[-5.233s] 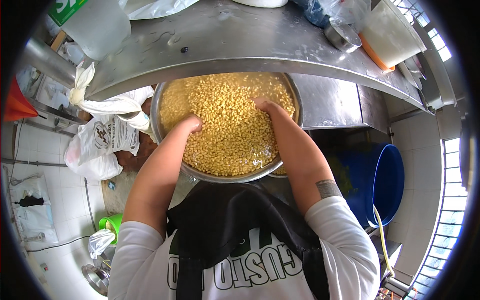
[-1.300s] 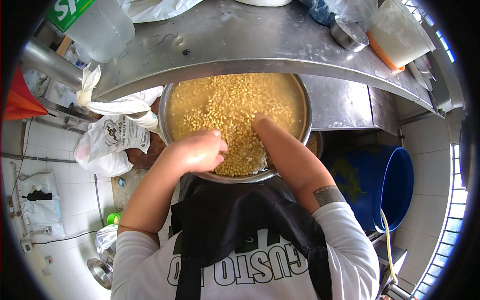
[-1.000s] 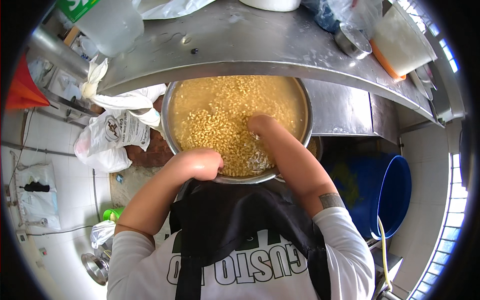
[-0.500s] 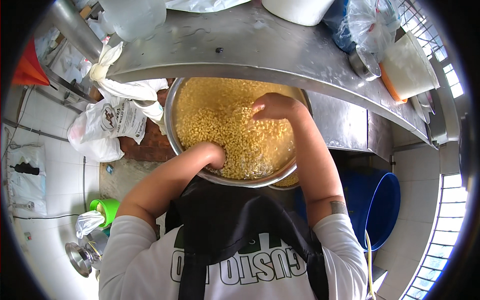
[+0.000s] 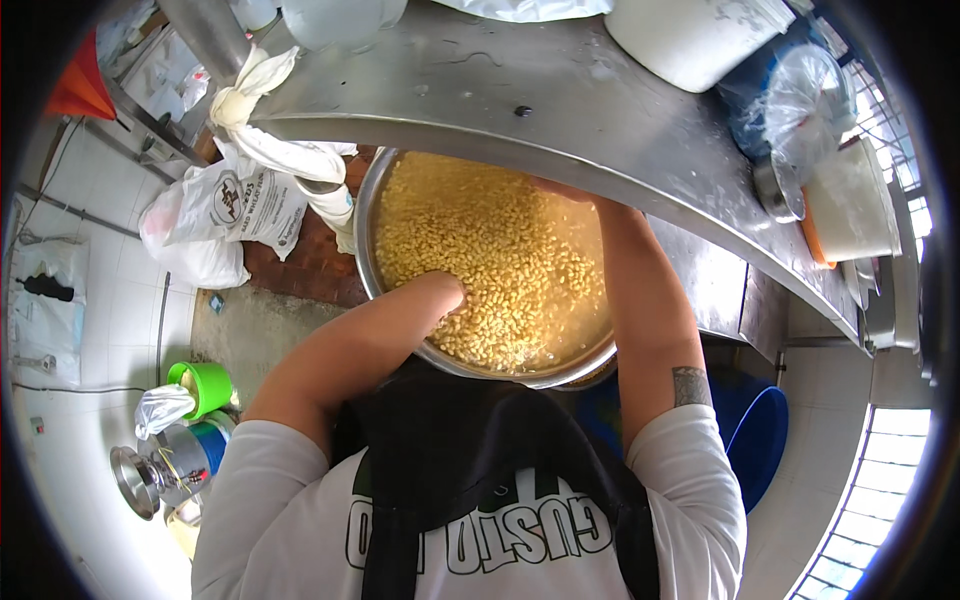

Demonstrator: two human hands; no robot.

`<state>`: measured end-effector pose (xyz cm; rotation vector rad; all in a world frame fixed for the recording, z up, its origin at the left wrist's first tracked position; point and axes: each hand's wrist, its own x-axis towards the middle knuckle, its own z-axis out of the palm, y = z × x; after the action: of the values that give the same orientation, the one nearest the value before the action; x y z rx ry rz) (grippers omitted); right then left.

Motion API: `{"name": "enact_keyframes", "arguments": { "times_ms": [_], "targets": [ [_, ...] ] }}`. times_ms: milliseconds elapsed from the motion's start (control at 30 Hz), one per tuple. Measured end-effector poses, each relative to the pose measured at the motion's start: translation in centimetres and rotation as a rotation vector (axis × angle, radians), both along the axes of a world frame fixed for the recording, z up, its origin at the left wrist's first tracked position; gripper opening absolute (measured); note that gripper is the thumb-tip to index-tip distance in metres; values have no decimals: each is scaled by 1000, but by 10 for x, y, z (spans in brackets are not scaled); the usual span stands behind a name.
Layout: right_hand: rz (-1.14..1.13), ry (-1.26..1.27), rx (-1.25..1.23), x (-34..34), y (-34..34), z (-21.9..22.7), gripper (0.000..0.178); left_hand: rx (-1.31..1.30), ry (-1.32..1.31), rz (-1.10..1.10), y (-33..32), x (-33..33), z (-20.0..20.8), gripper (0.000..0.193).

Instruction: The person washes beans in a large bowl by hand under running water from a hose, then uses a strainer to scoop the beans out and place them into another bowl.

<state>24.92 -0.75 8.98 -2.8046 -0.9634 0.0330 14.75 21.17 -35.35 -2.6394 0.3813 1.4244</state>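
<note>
A wide metal basin (image 5: pixel 364 240) holds pale yellow kernels (image 5: pixel 490 260) in cloudy water. On its near left side my left hand (image 5: pixel 449 296) is sunk into the kernels; they hide its fingers. My right arm reaches over the right side of the basin to its far part. There my right hand (image 5: pixel 565 190) lies low beside the counter edge, only partly visible, with its fingers hidden. Whether either hand grips any kernels cannot be seen.
A steel counter (image 5: pixel 420 85) overhangs the basin's far rim. White cloth (image 5: pixel 295 155) is knotted at its left leg, near a white sack (image 5: pixel 250 205). White tubs (image 5: pixel 690 40) stand on the counter. A blue barrel (image 5: pixel 755 440) is at right, a green bucket (image 5: pixel 205 388) at left.
My right hand has moved farther away, down by the counter edge. My left hand remains in the kernels, with more of its back showing. The whole view has shifted somewhat.
</note>
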Motion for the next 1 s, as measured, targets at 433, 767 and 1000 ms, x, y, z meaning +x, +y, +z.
{"name": "enact_keyframes", "arguments": {
  "times_ms": [433, 767, 1000],
  "targets": [
    [-141, -6, -37, 73, -60, -163, 69, -156, 34, -112, -23, -16, 52, 25],
    [-611, 506, 231, 12, -86, -181, 63, -21, 127, -223, -4, -5, 15, 35],
    [-779, 832, 258, -9, -99, -193, 75, -83, 103, -151, -47, -10, 150, 34]
  ]
}}
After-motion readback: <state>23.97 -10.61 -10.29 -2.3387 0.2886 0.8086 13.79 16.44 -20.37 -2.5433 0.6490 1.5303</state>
